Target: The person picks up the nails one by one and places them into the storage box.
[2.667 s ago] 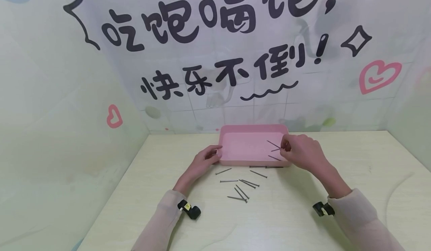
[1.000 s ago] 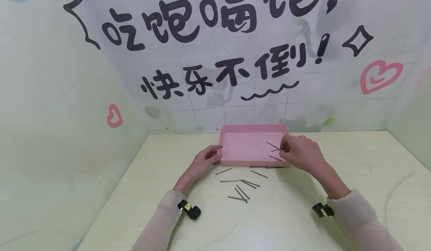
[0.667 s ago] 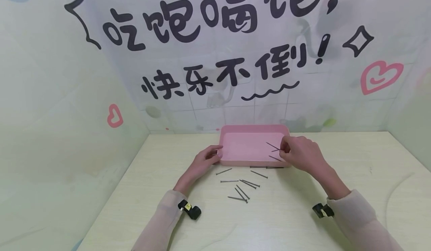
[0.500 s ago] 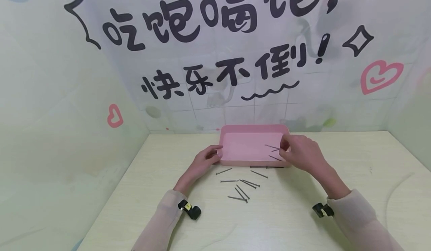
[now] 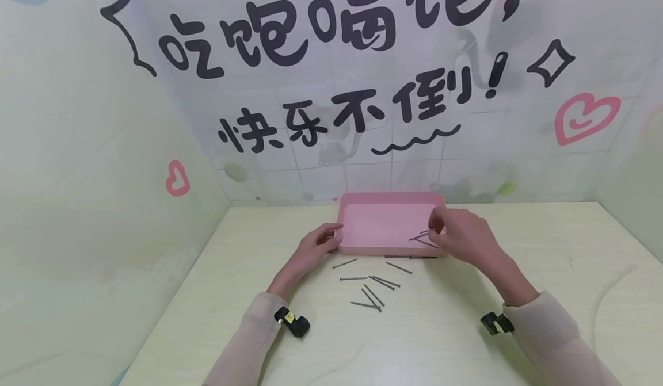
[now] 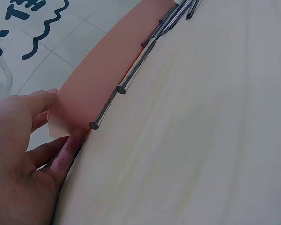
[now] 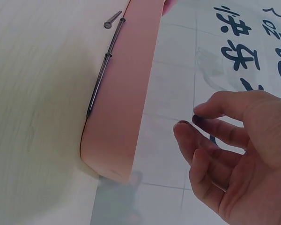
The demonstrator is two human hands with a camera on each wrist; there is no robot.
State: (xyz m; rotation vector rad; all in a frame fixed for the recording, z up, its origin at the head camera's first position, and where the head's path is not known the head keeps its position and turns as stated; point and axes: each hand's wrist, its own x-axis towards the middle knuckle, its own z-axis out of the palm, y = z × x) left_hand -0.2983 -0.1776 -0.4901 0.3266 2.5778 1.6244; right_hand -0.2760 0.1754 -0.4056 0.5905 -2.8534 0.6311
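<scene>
A shallow pink tray (image 5: 383, 251) stands at the back of the table. My left hand (image 5: 317, 241) grips its left end, with fingertips on the wall and near the bottom corner in the left wrist view. Over the tray's right end hovers my right hand (image 5: 461, 230), its thumb and fingers loosely bent and no nail seen between them in the right wrist view. Just under those fingertips, a few dark nails (image 5: 423, 241) lie crossed inside the tray, partly covered by the hand. Other nails lie along the tray's front wall, among them one nail (image 7: 99, 84).
Several loose nails (image 5: 383, 282) are scattered on the pale wooden table (image 5: 440, 340) in front of the tray. A printed wall sheet (image 5: 311, 173) rises close behind the tray, and side walls flank the table.
The nail at my right fingertips has swung down and now lies lower, across the others in the tray. My right hand has barely shifted; my left hand has stayed put.
</scene>
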